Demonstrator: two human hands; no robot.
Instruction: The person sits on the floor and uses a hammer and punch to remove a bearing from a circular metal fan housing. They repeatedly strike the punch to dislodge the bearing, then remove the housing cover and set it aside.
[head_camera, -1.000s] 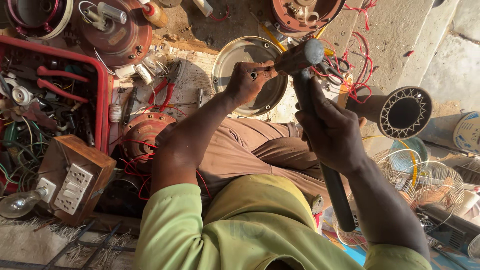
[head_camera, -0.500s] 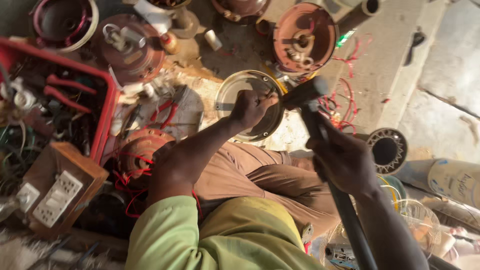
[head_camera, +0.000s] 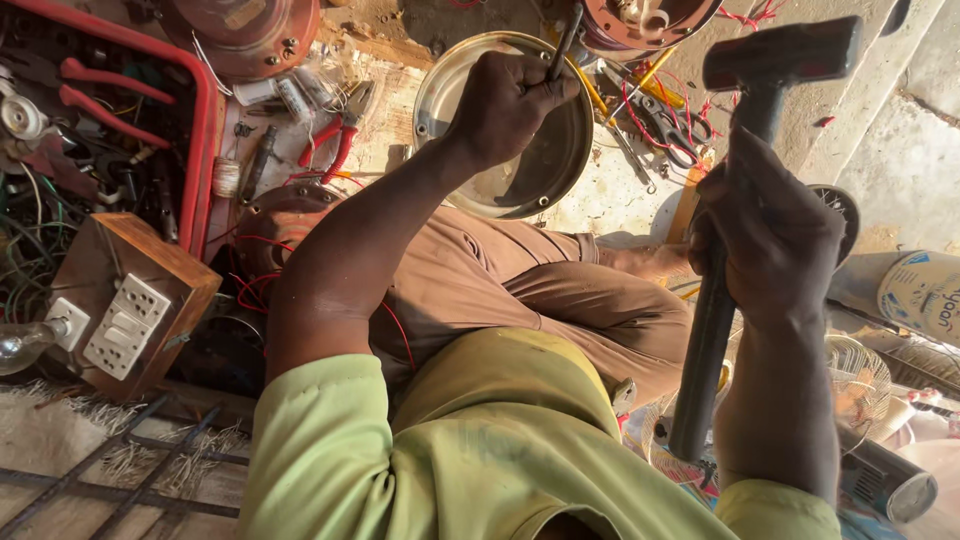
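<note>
My right hand grips the long dark handle of a hammer, whose black head is raised at the upper right. My left hand is closed on a thin dark metal rod that stands upright over a round silver metal cover lying on the floor. The rod's lower end is hidden by my fingers. My knees in brown trousers are folded just below the cover.
A red tool tray with pliers and wires sits at the left. A wooden switch board with a bulb lies below it. Red-handled pliers, copper-coloured motor housings and a fan guard surround me.
The hammer head has lifted away from the rod and now sits higher and further right. My left hand stays on the rod over the silver cover. The view has shifted closer.
</note>
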